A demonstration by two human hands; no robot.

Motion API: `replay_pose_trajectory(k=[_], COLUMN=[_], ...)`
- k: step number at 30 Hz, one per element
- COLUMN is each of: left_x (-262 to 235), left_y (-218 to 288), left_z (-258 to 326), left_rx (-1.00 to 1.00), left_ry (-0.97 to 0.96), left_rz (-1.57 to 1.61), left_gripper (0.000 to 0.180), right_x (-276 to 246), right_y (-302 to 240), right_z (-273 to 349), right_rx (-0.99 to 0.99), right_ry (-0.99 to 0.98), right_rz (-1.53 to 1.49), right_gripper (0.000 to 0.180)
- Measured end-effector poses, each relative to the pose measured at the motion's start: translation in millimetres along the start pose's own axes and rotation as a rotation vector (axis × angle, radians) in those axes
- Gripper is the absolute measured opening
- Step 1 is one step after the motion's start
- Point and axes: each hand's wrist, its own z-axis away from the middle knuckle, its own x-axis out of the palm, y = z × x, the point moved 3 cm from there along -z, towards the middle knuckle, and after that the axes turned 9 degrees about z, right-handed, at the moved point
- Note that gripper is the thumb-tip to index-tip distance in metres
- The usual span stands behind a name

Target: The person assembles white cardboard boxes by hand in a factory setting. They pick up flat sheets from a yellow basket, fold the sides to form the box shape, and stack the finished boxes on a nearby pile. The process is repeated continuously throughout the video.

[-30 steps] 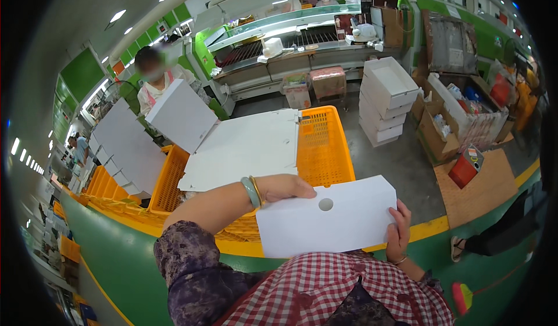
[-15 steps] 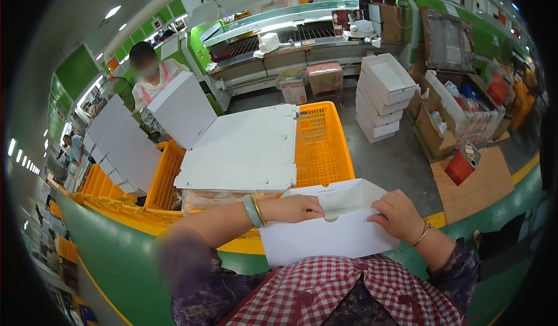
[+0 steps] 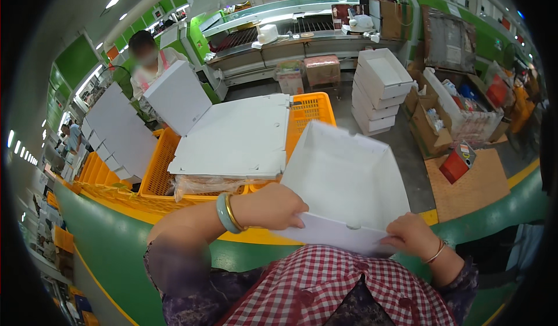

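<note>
A white cardboard box (image 3: 349, 172), its inside facing up at me, is held in front of my chest. My left hand (image 3: 275, 205) grips the near wall toward its left corner, thumb and fingers closed on the board. At the near right corner my right hand (image 3: 410, 233) pinches the same wall. Beyond my left hand, flat white box blanks (image 3: 232, 137) lie stacked over yellow plastic crates (image 3: 156, 166). The box's underside is hidden.
Finished white boxes (image 3: 381, 87) stand stacked on the floor at the back right. Past them are an open brown carton (image 3: 430, 128) and a red box (image 3: 457, 164) on a brown board (image 3: 471, 187). A co-worker (image 3: 152, 64) at the far left stands behind a white panel (image 3: 179, 96).
The box has tipped so its open inside now faces me and its far end reaches up and away. My left hand has shifted left along the near wall; my right hand is slightly lower.
</note>
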Motion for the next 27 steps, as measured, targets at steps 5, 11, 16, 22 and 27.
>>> replay_pose_trajectory(k=[5, 11, 16, 22, 27], left_x=[35.7, 83.7, 108.5, 169.6, 210.0], left_y=[16.1, -14.6, -48.9, -111.4, -143.7], left_z=[-32.4, -48.2, -56.4, -94.5, -118.7], left_rx=[0.12, -0.017, -0.245, -0.442, -0.572], left_ry=[0.225, 0.441, 0.601, 0.726, 0.648], left_rz=[-0.167, -0.236, -0.21, -0.156, 0.091], left_gripper=[0.017, 0.015, 0.007, 0.009, 0.012], right_x=[40.9, 80.4, 99.6, 152.7, 208.7], right_y=[30.4, 84.1, 124.3, 184.0, 221.8], right_z=[28.7, -10.3, -82.3, -155.6, -192.2], right_rx=[0.055, -0.046, -0.206, -0.372, -0.513], right_ry=[0.12, 0.276, 0.363, 0.285, -0.035], right_rz=[0.046, 0.127, 0.204, 0.235, 0.247], right_gripper=[0.019, 0.016, 0.009, 0.007, 0.01])
